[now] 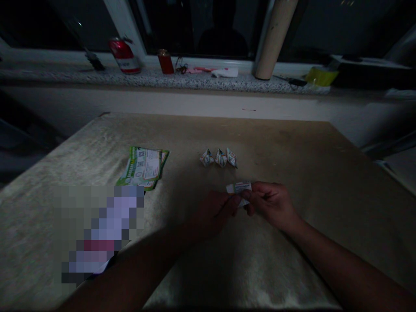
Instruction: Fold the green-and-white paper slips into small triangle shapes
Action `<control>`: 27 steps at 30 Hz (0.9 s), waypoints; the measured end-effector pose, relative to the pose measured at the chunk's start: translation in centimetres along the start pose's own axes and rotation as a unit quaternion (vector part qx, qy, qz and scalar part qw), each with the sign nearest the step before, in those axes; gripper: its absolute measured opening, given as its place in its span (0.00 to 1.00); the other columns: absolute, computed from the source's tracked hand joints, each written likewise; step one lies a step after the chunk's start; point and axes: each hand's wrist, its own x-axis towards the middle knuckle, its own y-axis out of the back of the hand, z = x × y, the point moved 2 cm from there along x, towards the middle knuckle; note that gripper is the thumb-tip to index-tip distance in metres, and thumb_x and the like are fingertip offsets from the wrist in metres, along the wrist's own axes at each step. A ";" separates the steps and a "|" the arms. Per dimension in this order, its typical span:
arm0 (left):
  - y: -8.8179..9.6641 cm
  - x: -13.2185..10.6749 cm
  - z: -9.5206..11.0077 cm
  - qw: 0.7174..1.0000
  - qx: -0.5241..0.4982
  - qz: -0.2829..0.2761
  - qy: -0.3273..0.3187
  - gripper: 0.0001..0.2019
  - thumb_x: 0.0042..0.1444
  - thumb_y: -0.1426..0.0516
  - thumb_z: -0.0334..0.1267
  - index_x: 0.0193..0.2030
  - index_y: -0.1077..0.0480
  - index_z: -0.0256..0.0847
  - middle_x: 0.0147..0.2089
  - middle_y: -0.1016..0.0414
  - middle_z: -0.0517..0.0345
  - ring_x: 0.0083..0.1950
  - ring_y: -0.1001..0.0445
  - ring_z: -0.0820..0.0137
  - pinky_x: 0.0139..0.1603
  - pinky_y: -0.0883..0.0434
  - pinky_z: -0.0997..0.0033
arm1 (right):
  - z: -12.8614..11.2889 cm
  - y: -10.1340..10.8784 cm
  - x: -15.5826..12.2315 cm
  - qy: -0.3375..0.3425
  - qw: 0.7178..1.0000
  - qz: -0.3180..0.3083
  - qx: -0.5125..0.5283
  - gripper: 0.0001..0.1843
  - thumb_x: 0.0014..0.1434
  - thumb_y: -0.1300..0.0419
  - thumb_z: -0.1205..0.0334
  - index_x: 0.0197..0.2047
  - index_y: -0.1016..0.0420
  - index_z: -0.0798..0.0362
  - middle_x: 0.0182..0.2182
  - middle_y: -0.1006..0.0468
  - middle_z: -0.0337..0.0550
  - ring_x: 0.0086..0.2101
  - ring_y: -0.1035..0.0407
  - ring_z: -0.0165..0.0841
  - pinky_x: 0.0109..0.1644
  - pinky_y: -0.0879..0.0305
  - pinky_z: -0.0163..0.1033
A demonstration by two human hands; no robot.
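My left hand (217, 209) and my right hand (272, 202) meet over the middle of the table. Between their fingertips is a small folded piece of printed paper (242, 186), white with a green strip, partly covered by the thumbs. Both hands are closed on it. Just beyond them, three small folded paper shapes (220, 158) with pointed corners stand side by side in a row. To the left lie a few flat green-and-white printed sheets or wrappers (143, 167), overlapping one another.
A blurred-out, long bright object (110, 225) lies beside my left forearm. The table (292, 143) has a light, shiny cover. Behind it, a speckled windowsill (195, 82) holds a red can (124, 56), a red candle-like jar (165, 63) and a cardboard tube (274, 41).
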 end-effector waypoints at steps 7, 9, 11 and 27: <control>-0.1 0.1 0.0 0.999 0.023 0.008 -0.024 0.25 0.69 0.55 0.48 0.26 0.30 0.39 0.19 0.38 0.63 0.20 0.40 0.76 0.25 0.45 0.73 | 0.5 0.2 0.1 -0.008 1.000 0.005 0.020 0.17 0.60 0.35 0.49 0.31 0.20 0.55 0.15 0.28 0.36 0.17 0.34 0.27 0.23 0.35 0.32; -0.1 0.1 -0.1 1.000 0.024 0.006 -0.018 0.25 0.68 0.55 0.48 0.24 0.31 0.38 0.19 0.39 0.63 0.20 0.41 0.76 0.24 0.45 0.73 | 0.5 0.3 0.2 0.003 1.000 0.009 0.022 0.15 0.59 0.34 0.50 0.34 0.19 0.54 0.18 0.24 0.38 0.19 0.32 0.27 0.24 0.34 0.32; -0.2 0.1 -0.1 0.999 0.027 -0.005 -0.016 0.24 0.68 0.54 0.48 0.25 0.31 0.38 0.19 0.38 0.63 0.20 0.40 0.76 0.25 0.45 0.73 | 0.6 0.3 0.2 0.014 1.000 0.018 0.008 0.12 0.58 0.32 0.52 0.36 0.18 0.53 0.21 0.22 0.39 0.20 0.31 0.26 0.23 0.35 0.30; -0.3 0.2 0.9 0.997 0.059 -0.038 -0.034 0.26 0.70 0.58 0.49 0.29 0.30 0.36 0.20 0.40 0.65 0.21 0.40 0.77 0.27 0.42 0.74 | 0.5 -0.3 -0.3 0.004 0.995 0.058 0.081 0.12 0.61 0.35 0.52 0.36 0.17 0.53 0.20 0.24 0.38 0.19 0.33 0.27 0.22 0.36 0.31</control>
